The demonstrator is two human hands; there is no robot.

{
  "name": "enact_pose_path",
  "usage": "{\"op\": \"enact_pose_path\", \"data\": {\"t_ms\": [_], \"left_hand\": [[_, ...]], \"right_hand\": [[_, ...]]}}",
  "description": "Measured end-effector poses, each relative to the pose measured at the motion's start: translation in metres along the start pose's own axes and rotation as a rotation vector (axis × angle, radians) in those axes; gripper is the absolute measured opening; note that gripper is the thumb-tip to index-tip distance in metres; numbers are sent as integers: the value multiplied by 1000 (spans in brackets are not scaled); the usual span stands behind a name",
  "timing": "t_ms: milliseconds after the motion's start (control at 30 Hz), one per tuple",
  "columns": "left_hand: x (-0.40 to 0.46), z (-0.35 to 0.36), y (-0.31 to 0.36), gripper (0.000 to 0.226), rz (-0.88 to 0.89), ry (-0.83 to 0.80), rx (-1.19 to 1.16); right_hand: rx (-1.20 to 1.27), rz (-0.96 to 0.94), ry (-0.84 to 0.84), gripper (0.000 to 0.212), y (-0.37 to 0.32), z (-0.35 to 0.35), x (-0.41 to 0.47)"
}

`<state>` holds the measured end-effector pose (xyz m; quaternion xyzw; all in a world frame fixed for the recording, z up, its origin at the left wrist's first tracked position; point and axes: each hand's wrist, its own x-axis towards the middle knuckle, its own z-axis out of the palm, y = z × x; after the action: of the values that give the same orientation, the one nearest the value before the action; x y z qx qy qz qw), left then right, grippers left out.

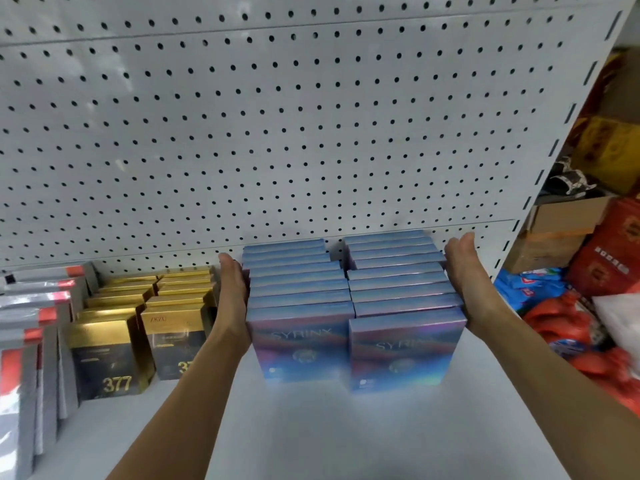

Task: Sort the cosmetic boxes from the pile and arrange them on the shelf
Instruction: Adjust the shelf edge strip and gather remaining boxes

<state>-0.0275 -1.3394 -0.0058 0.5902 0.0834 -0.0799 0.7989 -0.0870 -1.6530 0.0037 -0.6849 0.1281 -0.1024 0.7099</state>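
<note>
Two rows of iridescent blue boxes (349, 292) stand upright, front to back, on the white shelf (311, 427), reaching to the pegboard back panel (277, 133). Your left hand (232, 292) presses flat against the left row's outer side and your right hand (465, 278) against the right row's, fingers straight and together, squeezing both rows between your palms.

By the look of it, this batch is shelved and only being squared up (the rows are not yet flush: the right front box sits nearer you). To the left stand gold-and-black boxes (114, 348) and grey-and-red packets (31, 341), already lined up.

The pile itself cannot be picked out; blurred red and blue packages (568, 313) crowd the floor beyond the shelf's right end, so what remains is unclear.
</note>
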Motion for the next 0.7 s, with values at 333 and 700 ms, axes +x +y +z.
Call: {"op": "enact_pose_path", "data": {"t_ms": [333, 700], "left_hand": [[14, -5, 0, 69, -68, -127, 52], [-2, 3, 7, 67, 16, -102, 172]], "right_hand": [[17, 241, -172, 48, -2, 8, 32], [-156, 238, -146, 57, -13, 13, 26]]}}
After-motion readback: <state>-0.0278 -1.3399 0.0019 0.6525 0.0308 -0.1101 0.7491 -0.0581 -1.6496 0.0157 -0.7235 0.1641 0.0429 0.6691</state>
